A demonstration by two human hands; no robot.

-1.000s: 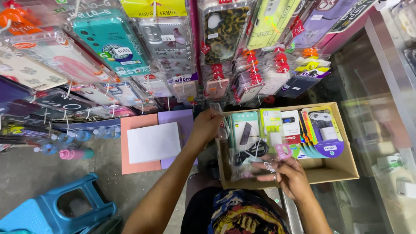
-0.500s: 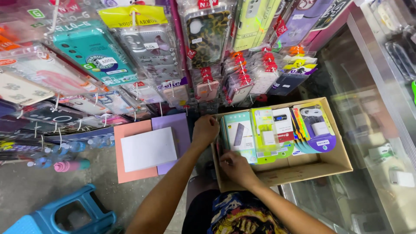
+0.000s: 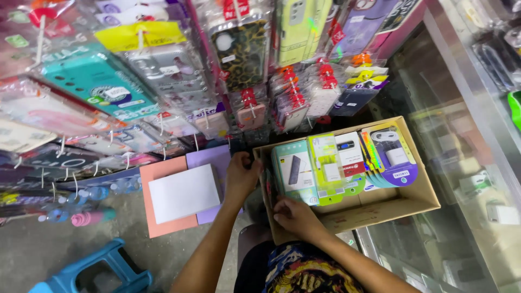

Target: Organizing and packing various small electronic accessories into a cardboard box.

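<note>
- Gripping the left rim of the cardboard box (image 3: pixel 404 203), the left hand (image 3: pixel 241 176) has its grip closed over that edge.
- The right hand (image 3: pixel 290 216) rests at the near rim, touching the teal packet (image 3: pixel 293 171); I cannot tell its grip.
- Packets fill the box's far side, leaving open room along the near wall.

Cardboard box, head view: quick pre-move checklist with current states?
1. Left hand on the near-left corner of the cardboard box: ok, fingers curl over the rim.
2. Right hand at the front wall of the box, below the teal packet: ok, it touches there; what its grip encloses: cannot tell.
3. Packets stand in a row in the box, teal, green packet, purple packet: ok.
4. Box sits level: cannot tell, its underside is hidden.
5. Space to the left of the box: not ok, a white sheet on coloured cards lies close by.
</note>
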